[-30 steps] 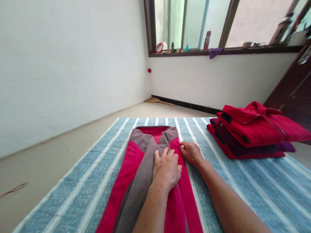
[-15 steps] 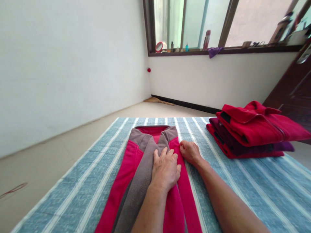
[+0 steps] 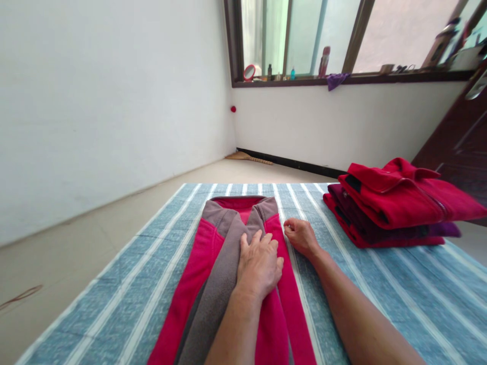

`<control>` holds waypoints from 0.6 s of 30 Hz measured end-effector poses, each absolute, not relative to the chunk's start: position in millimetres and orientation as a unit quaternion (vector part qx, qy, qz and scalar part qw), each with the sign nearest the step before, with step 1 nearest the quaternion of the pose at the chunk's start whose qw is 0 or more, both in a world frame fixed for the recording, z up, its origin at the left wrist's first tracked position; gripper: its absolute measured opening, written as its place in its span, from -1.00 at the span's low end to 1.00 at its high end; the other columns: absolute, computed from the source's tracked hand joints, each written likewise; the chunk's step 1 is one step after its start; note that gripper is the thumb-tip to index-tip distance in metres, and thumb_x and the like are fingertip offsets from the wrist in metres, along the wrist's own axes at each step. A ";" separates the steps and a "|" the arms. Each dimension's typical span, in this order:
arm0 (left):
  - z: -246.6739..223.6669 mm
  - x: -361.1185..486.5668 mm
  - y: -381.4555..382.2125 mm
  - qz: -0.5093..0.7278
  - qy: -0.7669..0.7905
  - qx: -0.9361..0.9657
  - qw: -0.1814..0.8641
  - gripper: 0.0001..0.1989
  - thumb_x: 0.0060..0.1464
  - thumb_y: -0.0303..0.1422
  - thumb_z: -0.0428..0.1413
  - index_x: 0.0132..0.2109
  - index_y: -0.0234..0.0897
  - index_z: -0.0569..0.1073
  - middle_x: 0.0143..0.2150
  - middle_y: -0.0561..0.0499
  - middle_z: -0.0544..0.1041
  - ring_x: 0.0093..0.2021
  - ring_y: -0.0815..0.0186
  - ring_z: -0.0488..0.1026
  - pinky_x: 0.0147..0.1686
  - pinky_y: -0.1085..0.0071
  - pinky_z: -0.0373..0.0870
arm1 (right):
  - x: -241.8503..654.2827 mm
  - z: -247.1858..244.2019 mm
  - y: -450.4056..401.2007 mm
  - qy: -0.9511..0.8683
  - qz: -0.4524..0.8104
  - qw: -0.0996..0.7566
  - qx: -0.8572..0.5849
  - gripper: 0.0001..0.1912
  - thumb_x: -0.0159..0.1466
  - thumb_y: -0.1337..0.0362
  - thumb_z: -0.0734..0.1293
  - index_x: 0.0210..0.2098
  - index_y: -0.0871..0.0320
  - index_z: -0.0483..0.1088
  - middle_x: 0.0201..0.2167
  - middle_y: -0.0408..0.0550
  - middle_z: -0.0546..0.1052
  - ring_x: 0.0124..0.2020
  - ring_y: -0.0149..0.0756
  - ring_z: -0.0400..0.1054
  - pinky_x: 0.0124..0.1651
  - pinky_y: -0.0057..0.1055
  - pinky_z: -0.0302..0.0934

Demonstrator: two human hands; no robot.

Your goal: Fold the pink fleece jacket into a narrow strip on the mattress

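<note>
A pink and grey fleece garment (image 3: 213,263) lies folded lengthwise on a blue striped cloth (image 3: 399,304). My left hand (image 3: 259,263) rests flat on the garment's middle, fingers spread, pressing it down. My right hand (image 3: 302,236) sits just beside the garment's right edge on the cloth, fingers curled, with nothing visibly held.
A stack of folded red and purple garments (image 3: 395,203) sits at the right of the cloth. Bare floor (image 3: 76,243) and white walls lie to the left. A window sill (image 3: 342,78) with small bottles runs along the far wall; a dark door (image 3: 460,147) is at the right.
My right hand has slipped a little to the right, off the garment's edge onto the cloth. My left hand has stayed in place.
</note>
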State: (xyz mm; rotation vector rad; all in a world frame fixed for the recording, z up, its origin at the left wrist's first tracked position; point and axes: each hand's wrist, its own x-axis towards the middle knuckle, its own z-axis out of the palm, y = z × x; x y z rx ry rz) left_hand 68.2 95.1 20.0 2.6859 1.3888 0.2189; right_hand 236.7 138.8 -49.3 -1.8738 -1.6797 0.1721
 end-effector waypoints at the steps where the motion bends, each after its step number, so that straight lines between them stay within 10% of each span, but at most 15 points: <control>1: 20.5 68.4 95.0 0.071 0.458 0.884 0.055 -0.68 0.14 -0.27 0.02 0.01 -0.23 0.46 0.20 -0.11 0.40 0.28 -0.01 0.18 0.24 -0.19 -0.06 | 235.8 -49.3 138.5 -0.641 0.069 0.308 -0.699 -0.76 0.22 0.39 0.20 -0.36 0.14 0.52 -0.52 -0.15 0.52 -0.47 -0.38 0.36 -0.39 -0.54 0.09; 18: 19.3 68.9 94.6 0.092 0.456 0.884 0.057 -0.76 0.12 -0.30 0.02 -0.14 -0.26 0.52 0.05 -0.08 0.51 0.23 -0.01 0.23 0.23 -0.19 -0.04 | 210.8 -28.8 131.0 -0.691 0.039 0.180 -0.699 -0.74 0.32 0.30 0.18 -0.29 0.11 0.52 -0.38 -0.04 0.59 -0.33 -0.26 0.45 -0.32 -0.46 0.09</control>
